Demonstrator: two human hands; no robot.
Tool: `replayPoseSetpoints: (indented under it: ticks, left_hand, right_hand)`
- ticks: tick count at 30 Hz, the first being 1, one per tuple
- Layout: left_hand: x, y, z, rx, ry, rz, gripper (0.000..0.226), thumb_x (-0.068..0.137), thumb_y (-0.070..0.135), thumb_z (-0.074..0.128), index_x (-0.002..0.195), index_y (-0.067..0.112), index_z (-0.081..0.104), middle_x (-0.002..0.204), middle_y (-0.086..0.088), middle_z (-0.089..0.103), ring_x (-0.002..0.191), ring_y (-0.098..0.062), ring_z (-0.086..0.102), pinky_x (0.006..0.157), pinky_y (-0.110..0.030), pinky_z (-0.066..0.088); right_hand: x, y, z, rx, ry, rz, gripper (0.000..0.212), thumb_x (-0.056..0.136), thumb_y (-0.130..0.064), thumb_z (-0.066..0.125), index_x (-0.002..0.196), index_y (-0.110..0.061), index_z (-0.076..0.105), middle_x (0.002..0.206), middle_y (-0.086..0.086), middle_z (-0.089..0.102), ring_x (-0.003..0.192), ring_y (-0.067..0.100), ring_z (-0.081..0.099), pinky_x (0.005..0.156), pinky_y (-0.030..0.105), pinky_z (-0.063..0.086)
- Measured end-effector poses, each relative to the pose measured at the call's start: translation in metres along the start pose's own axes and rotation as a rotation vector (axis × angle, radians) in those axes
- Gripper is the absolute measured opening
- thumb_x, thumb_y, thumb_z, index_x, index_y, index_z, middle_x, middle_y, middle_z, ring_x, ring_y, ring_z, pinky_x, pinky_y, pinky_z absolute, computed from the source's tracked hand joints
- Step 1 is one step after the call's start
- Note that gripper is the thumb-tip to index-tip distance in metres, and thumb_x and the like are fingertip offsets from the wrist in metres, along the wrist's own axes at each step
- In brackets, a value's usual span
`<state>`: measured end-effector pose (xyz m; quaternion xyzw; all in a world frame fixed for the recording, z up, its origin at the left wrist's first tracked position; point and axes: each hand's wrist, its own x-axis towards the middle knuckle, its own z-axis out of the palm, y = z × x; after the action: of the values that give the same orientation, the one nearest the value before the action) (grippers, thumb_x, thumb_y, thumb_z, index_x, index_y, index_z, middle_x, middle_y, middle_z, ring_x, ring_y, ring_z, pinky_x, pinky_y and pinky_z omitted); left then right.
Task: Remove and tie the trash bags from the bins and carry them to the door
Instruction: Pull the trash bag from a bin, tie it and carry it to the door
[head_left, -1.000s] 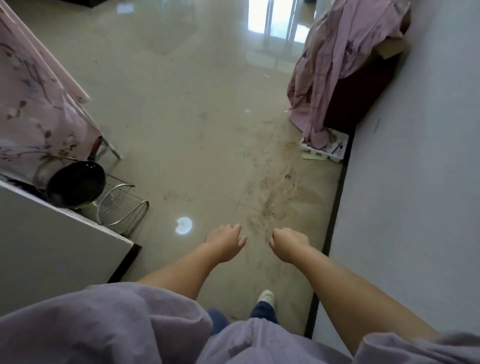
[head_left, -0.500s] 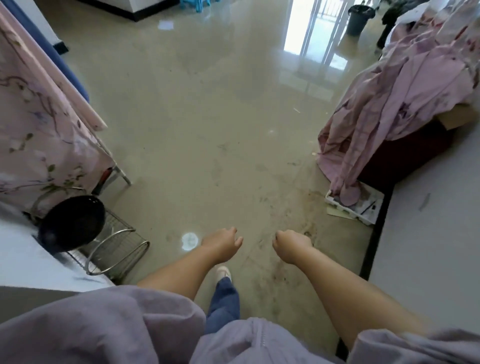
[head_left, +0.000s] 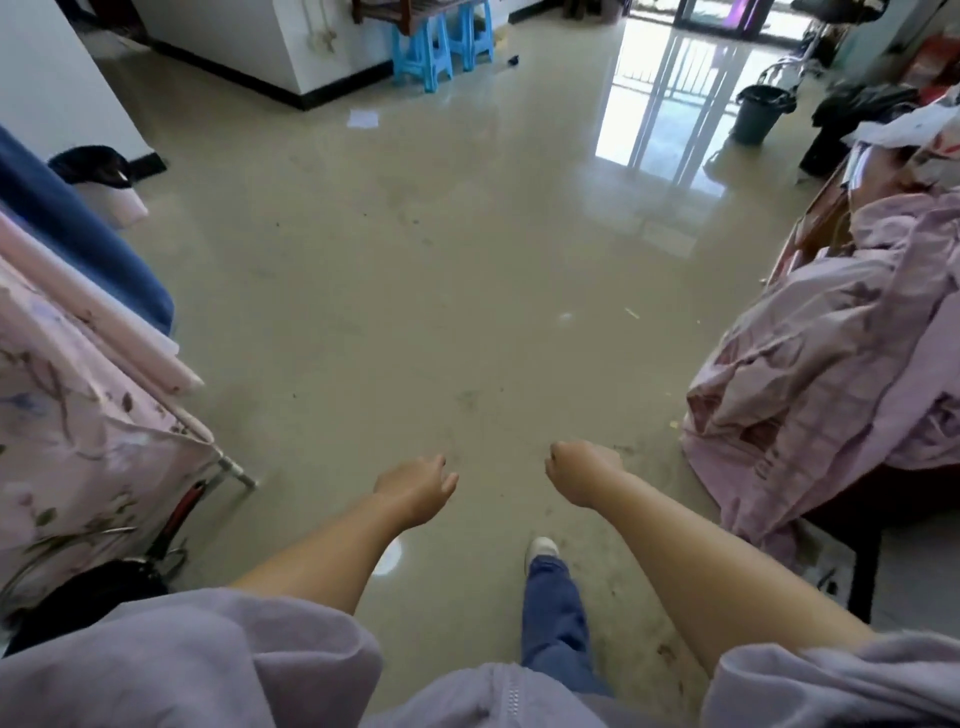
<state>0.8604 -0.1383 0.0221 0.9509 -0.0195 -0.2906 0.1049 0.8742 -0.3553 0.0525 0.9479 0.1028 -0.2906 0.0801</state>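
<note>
The person is walking w/ both arms held out in front, over the glossy beige tiled floor (head_left: 415, 291). The left hand (head_left: 415, 486) is hanging w/ fingers loosely curled and is carrying nothing. The right hand (head_left: 579, 470) is curled into a loose fist, also w/ nothing in it. One white shoe (head_left: 540, 551) and a blue trouser leg (head_left: 556, 618) are stepping forward between the arms.

Two bins are showing. A small white bin lined w/ a black bag (head_left: 101, 179) is standing far left, against the white wall (head_left: 47, 88). A dark grey round bin w/ a black liner (head_left: 761, 111) is standing far right, near the bright glass doors (head_left: 722, 15) and just beside a heap of dark clothing. Both bags are sitting in their bins, untied, well apart from the hands, so the task is probably at its start.

Risks from here, as a guess:
- The floor is looking shiny and stained near the feet; a quick step could slip, esp. w/ a full bag later.
- The pink checked bedding (head_left: 831, 374) is spilling down to the floor on the right, and a metal frame leg under the floral pink cloth (head_left: 78, 415) is sticking out on the left; either could snag a foot or a bag.
- Contents of the bags can't be seen, so a hard yank could tear thin plastic.
</note>
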Motion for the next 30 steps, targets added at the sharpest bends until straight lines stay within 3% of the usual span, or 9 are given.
replayPoseSetpoints:
  ticks: [11, 20, 25, 30]
  left_hand:
    - [0.177, -0.036, -0.126, -0.315, 0.124, -0.248, 0.045, 0.096, 0.044, 0.031, 0.123, 0.012, 0.047, 0.127, -0.011, 0.057, 0.116, -0.031, 0.054, 0.095, -0.039, 0.045]
    - [0.277, -0.174, -0.219, -0.398, 0.204, -0.448, 0.044, 0.097, 0.039, 0.032, 0.128, 0.012, 0.045, 0.131, -0.011, 0.054, 0.117, -0.029, 0.052, 0.094, -0.036, 0.043]
    - [0.331, -0.271, -0.299, -0.364, 0.231, -0.506, 0.039, 0.097, 0.039, 0.033, 0.118, 0.01, 0.049, 0.126, -0.014, 0.057, 0.113, -0.033, 0.054, 0.091, -0.037, 0.044]
    - [0.379, -0.345, -0.37, -0.343, 0.221, -0.554, 0.041, 0.097, 0.04, 0.032, 0.118, 0.01, 0.05, 0.125, -0.014, 0.057, 0.114, -0.033, 0.054, 0.091, -0.038, 0.043]
  right_hand:
    - [0.22, 0.036, -0.174, -0.246, -0.011, -0.291, 0.037, 0.102, -0.017, 0.027, 0.133, -0.011, 0.048, 0.136, 0.005, 0.047, 0.126, 0.025, 0.047, 0.097, 0.041, 0.045]
    - [0.404, -0.081, -0.29, -0.369, 0.039, -0.505, 0.036, 0.102, -0.015, 0.028, 0.132, -0.009, 0.048, 0.133, 0.006, 0.049, 0.123, 0.027, 0.05, 0.095, 0.039, 0.045]
    - [0.503, -0.157, -0.364, -0.387, 0.066, -0.507, 0.035, 0.1, -0.014, 0.029, 0.129, -0.01, 0.047, 0.13, 0.008, 0.052, 0.118, 0.029, 0.053, 0.092, 0.039, 0.046]
    - [0.576, -0.218, -0.431, -0.336, 0.081, -0.53, 0.034, 0.1, -0.017, 0.027, 0.127, -0.011, 0.048, 0.129, 0.007, 0.052, 0.119, 0.026, 0.052, 0.101, 0.042, 0.037]
